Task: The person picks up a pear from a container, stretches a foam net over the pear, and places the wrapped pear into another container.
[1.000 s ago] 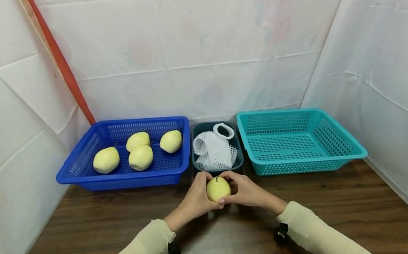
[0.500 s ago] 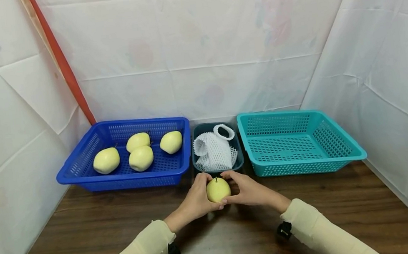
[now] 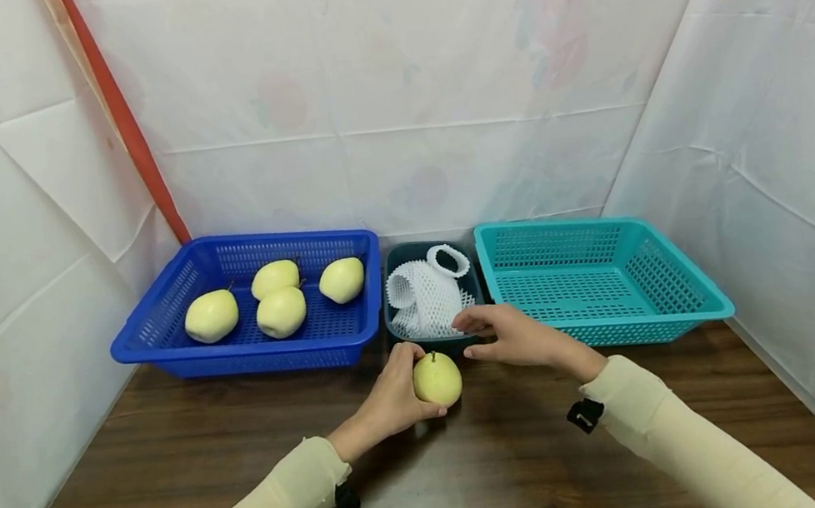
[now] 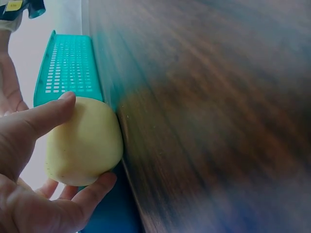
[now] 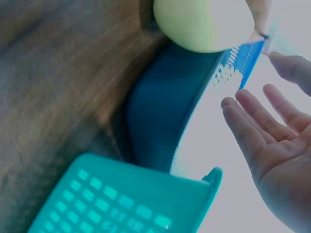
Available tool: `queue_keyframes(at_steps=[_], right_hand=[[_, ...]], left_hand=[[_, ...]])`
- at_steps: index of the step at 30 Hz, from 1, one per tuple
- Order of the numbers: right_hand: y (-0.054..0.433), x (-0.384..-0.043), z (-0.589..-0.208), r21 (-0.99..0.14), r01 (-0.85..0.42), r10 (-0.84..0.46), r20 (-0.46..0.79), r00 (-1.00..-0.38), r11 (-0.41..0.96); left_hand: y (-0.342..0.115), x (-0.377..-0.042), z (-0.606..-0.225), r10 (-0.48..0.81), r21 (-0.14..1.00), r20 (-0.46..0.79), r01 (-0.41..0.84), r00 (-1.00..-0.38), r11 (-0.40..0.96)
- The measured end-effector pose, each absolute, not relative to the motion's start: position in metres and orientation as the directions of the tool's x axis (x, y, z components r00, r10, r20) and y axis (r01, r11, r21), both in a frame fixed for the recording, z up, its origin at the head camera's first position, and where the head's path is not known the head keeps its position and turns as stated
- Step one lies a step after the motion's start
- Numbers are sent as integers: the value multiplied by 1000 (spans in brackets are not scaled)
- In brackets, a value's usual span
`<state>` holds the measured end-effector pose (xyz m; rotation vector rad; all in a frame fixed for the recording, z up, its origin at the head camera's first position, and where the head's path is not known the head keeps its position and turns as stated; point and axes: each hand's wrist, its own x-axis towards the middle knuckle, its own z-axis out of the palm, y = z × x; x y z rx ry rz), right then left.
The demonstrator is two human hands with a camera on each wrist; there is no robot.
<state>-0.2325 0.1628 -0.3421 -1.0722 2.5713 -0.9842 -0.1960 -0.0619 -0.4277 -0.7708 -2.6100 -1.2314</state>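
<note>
Table, dark wood. From held pear: blue basket at ten o'clock, turquoise basket at two, small dark tub with white foam sleeves at twelve. Right hand nearer sleeves, which lie at its ten o'clock; fingers loosely bent, holding nothing. Left hand grips pear from nine o'clock. Pear pale yellow, rounded; long axis hard to judge. Short dark stem at pear's twelve.
</note>
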Motion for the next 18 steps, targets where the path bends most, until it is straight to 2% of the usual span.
queue_keyframes(at_steps=[8,14,18], right_hand=[[163,-251,-333,-554,-619,-645,179,-742,558],[158,-265,-331,-528,-603,-602,202,-773,598],[153,-274,-332,-496,-612,-602,204,-772,616]], left_hand=[[-62,-196,-428,384,687,339,505,-859,523],[-61,-195,-427,392,681,330,504,-859,532],[-61,-195,-426,392,674,330,505,-859,540]])
